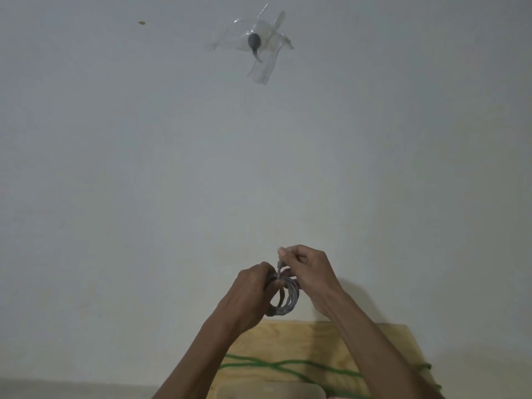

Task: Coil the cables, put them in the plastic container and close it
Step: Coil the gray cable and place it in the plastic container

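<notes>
The left hand [253, 292] has its grip clamped round the grey cable [283, 298], already wound into a small coil held in the air above the wooden tabletop [288, 338]. The right hand [305, 272] pinches the cable's plug end just above the loops. I'd tuck that end through snugly so the coil can't spring open. A green cable [288, 365] sprawls below, uncoiled. The pale container [270, 391] peeks in at the bottom edge, forearms partly over it.
</notes>
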Action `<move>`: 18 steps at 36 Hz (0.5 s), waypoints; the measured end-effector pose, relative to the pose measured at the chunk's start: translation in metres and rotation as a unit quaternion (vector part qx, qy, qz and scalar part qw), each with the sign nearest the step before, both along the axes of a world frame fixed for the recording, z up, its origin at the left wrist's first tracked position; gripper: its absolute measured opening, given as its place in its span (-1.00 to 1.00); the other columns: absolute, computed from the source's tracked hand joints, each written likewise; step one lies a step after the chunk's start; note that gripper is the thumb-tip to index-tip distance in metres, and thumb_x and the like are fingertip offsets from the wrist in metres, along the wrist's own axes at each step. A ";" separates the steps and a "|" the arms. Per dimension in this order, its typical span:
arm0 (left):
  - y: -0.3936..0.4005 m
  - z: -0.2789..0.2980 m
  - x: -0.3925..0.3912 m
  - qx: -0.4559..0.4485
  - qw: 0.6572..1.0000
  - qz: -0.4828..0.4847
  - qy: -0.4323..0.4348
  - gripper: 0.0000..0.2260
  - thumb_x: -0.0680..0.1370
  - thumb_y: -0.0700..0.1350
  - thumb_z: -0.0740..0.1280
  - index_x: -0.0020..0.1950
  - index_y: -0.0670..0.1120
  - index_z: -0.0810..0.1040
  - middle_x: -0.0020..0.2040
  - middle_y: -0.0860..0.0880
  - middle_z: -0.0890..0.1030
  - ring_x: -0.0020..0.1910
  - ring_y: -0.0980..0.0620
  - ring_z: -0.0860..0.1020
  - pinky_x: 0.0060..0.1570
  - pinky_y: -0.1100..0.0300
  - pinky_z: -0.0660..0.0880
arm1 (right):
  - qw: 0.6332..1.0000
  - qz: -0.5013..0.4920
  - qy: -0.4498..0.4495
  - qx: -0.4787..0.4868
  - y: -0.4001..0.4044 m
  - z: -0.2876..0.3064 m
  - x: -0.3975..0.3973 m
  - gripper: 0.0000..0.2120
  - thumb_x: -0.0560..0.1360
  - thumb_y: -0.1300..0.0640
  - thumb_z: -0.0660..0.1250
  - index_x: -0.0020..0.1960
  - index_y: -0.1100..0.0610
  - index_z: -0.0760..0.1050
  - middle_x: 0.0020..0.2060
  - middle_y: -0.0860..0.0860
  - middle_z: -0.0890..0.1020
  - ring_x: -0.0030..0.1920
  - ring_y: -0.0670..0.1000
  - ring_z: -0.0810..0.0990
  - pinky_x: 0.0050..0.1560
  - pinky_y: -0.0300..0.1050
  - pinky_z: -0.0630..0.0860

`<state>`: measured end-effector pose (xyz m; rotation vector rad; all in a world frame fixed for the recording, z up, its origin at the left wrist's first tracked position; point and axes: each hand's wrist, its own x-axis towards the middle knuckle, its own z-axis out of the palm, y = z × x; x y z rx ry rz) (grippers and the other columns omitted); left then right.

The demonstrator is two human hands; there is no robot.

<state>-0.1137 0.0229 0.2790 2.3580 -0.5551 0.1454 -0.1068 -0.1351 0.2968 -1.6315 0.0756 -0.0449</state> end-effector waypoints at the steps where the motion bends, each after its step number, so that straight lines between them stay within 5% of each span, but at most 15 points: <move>1: -0.002 -0.001 -0.001 0.002 1.000 -0.001 -0.011 -0.81 0.66 0.00 0.22 -0.05 -0.08 0.48 -0.24 0.11 0.50 -0.31 0.18 0.45 -0.34 0.34 0.28 | 1.000 -0.005 -0.006 -0.007 0.001 0.002 0.000 -0.71 0.53 0.01 0.43 -0.14 0.26 0.62 -0.12 0.16 0.71 -0.26 0.04 0.69 -0.13 0.01 0.68; 4: -0.006 0.000 -0.004 -0.011 0.999 0.003 -0.051 -0.73 0.68 0.01 0.16 -0.14 -0.08 0.46 -0.33 0.10 0.46 -0.37 0.16 0.43 -0.37 0.33 0.24 | 1.000 -0.009 -0.012 -0.014 0.002 0.007 -0.001 -0.76 0.50 -0.05 0.46 -0.02 0.13 0.63 -0.10 0.12 0.72 -0.20 0.04 0.72 -0.07 0.04 0.69; 7: -0.003 0.006 -0.005 -0.059 0.997 0.020 -0.048 -0.71 0.69 -0.04 0.14 -0.16 -0.10 0.47 -0.35 0.11 0.49 -0.35 0.21 0.49 -0.37 0.36 0.31 | 0.996 0.060 0.002 -0.059 -0.002 0.011 -0.009 -0.59 0.47 -0.09 0.48 0.27 -0.12 0.44 -0.06 0.06 0.73 -0.11 0.04 0.74 -0.05 0.00 0.67; 11: 0.005 0.014 -0.001 -0.073 0.996 0.036 -0.032 -0.71 0.70 -0.08 0.11 -0.17 -0.11 0.46 -0.36 0.10 0.48 -0.38 0.19 0.47 -0.37 0.35 0.30 | 0.991 0.129 -0.015 -0.031 -0.006 0.014 -0.018 -0.42 0.48 0.25 0.48 0.39 -0.10 0.35 0.00 0.21 0.68 -0.12 0.19 0.73 -0.07 0.05 0.69; 14: 0.005 0.014 0.000 -0.063 0.997 0.042 -0.009 -0.69 0.70 -0.08 0.09 -0.15 -0.13 0.49 -0.32 0.08 0.54 -0.36 0.17 0.51 -0.33 0.29 0.41 | 0.981 0.118 -0.070 -0.135 -0.003 0.017 -0.017 -0.24 0.41 0.34 0.42 0.41 -0.25 0.27 -0.08 0.11 0.68 -0.22 0.15 0.72 -0.08 0.08 0.69; 18: 0.003 0.007 0.002 -0.054 0.997 0.050 -0.002 -0.66 0.69 -0.07 0.06 -0.13 -0.20 0.49 -0.20 -0.09 0.64 -0.22 -0.07 0.59 -0.14 -0.06 0.52 | 0.934 0.101 -0.117 -0.321 0.005 0.022 -0.015 -0.16 0.31 0.31 0.39 0.43 -0.30 0.28 -0.03 -0.04 0.56 -0.26 -0.01 0.54 -0.24 -0.16 0.56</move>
